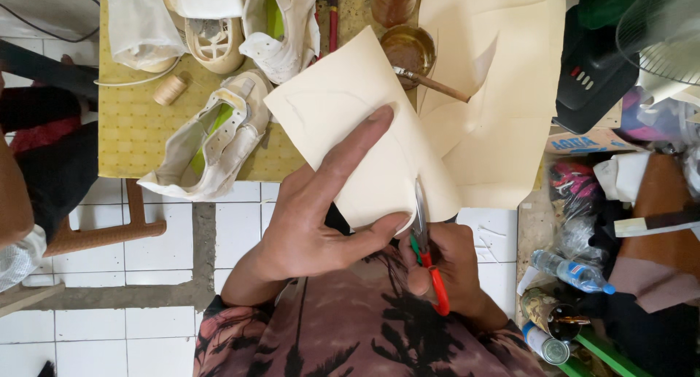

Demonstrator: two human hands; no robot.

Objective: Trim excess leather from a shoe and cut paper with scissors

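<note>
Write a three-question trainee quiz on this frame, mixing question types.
1. True or false: the left hand holds the cream sheet.
2. What does the right hand hold? A) brush B) scissors C) thread spool
3. Fill in: the white shoes lie on a ___ table.

Key:
1. True; its fingers pinch the sheet.
2. B; the red-handled scissors meet the sheet's lower edge.
3. Yellow.
</note>
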